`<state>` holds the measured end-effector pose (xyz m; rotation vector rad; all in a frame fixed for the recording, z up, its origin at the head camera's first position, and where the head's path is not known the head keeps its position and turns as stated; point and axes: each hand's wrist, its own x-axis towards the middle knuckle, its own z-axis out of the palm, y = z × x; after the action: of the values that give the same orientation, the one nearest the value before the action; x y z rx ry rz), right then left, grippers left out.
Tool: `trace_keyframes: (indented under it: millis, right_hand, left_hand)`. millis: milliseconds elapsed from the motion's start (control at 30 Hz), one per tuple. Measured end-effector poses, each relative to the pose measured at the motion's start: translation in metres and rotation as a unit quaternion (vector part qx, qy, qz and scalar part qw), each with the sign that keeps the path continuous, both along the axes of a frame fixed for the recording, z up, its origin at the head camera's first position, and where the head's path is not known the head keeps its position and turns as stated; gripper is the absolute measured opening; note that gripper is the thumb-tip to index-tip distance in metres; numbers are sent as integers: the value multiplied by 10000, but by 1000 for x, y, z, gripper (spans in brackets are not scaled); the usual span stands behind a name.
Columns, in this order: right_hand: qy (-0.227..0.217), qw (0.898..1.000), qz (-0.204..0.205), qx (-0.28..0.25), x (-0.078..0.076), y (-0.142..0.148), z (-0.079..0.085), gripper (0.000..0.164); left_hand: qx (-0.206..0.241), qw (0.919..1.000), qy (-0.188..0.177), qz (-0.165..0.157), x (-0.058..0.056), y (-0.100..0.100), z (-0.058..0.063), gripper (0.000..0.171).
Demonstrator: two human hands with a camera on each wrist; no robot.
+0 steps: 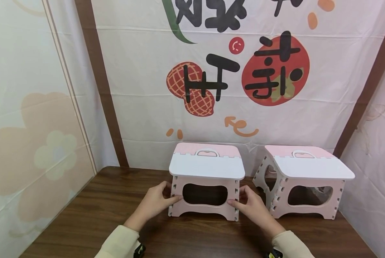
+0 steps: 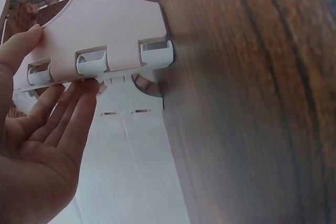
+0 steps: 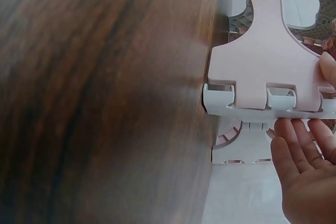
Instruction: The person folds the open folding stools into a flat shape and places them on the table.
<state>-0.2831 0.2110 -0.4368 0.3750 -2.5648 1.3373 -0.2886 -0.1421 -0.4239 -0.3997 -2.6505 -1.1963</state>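
Left hand (image 1: 154, 201) and right hand (image 1: 253, 204) are pinching the left stool (image 1: 207, 166) by opposite edges of its near leg panel (image 1: 205, 209), each grip partly closed, apparently for balance; it is standing on the surface (image 1: 115, 211) beside the right stool (image 1: 313, 168).

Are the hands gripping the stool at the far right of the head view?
No, the left hand and right hand grip the other stool by its sides.

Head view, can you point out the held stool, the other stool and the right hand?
Held stool (image 1: 206, 171), head view: on the white part of its top.
Other stool (image 1: 312, 170), head view: on the white part of its top.
Right hand (image 1: 253, 205), head view: on the middle of the hand.
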Motion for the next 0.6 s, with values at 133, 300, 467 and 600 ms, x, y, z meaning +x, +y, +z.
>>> trace_keyframes:
  millis: [133, 300, 467, 600]
  right_hand:
    - [28, 10000, -41, 48, 0, 0, 0, 40]
    - [150, 9997, -124, 144, 1, 1, -1, 39]
    - [133, 9996, -167, 175, 1, 2, -1, 36]
    - [152, 9996, -130, 215, 1, 1, 0, 34]
  left_hand:
    - [-12, 10000, -23, 43, -1, 1, 0, 44]
    - [1, 10000, -9, 57, -1, 1, 0, 43]
    - [32, 10000, -30, -8, -1, 1, -1, 41]
    - [63, 9999, -50, -61, -1, 0, -2, 44]
